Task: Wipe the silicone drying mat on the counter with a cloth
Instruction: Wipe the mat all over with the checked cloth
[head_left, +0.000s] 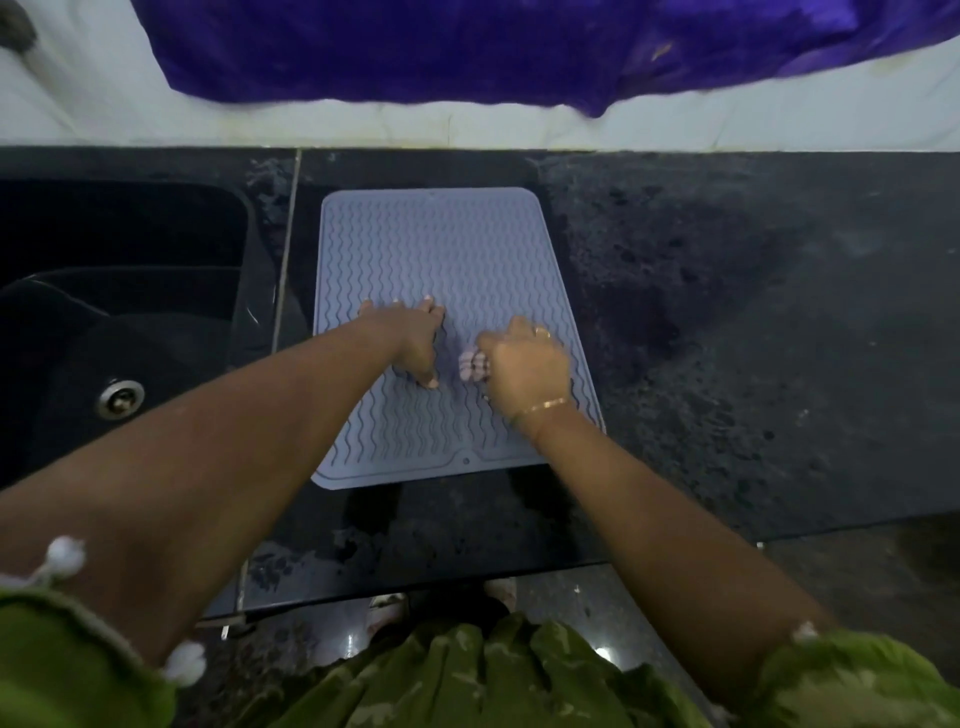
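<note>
From the head camera I see the pale grey rectangular silicone drying mat with wavy ridges (441, 244) lying flat on the black speckled stone counter (727, 312). The left hand (413, 343) rests on the mat, its fingers straight and spread, pressing the surface. Just right of these fingers, the right hand (524, 364) curls its fingers around a small bunched pale pink cloth (472, 365), which touches the mat. Left of the left fingers, past the mat edge, is a black sink (119, 312).
</note>
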